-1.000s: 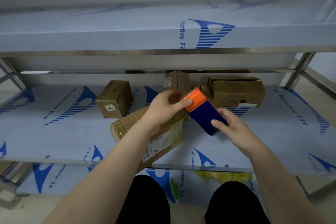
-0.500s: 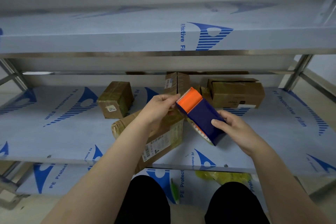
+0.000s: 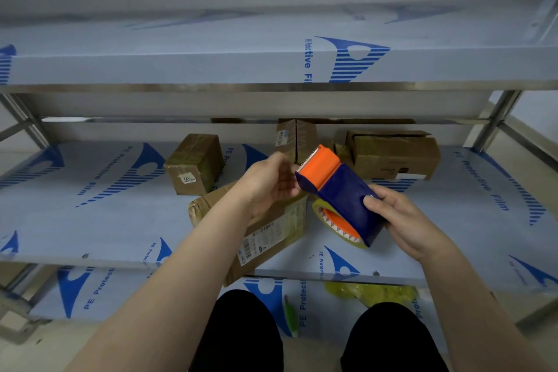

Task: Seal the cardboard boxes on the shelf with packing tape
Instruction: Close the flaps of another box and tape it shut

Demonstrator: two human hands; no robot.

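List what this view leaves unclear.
Head view:
Tape end: the left hand curls over it at the teeth of the dispenser; pinched or not, cannot tell.
Seam of the front box: under the left forearm.
Print on the labels: too small.
The yellow thing: cut off by the shelf edge.

Glossy plastic tape dispenser (image 3: 341, 190), film-covered shelf (image 3: 90, 220)

Holding a blue and orange tape dispenser (image 3: 341, 190) in the right hand (image 3: 404, 220), fingers curled round its blue end, toothed orange edge tilted up and away, yellowish tape roll (image 3: 335, 222) showing beneath. Meeting that orange end with the left hand (image 3: 271, 184), fingers curled, perhaps pinching loose tape, too blurred to be sure. Below, on the film-covered shelf (image 3: 90, 220): a long cardboard box (image 3: 271, 232) overhanging the front edge, a small box (image 3: 196, 163), an upright box (image 3: 297, 137) and a wide box (image 3: 395, 154) behind.
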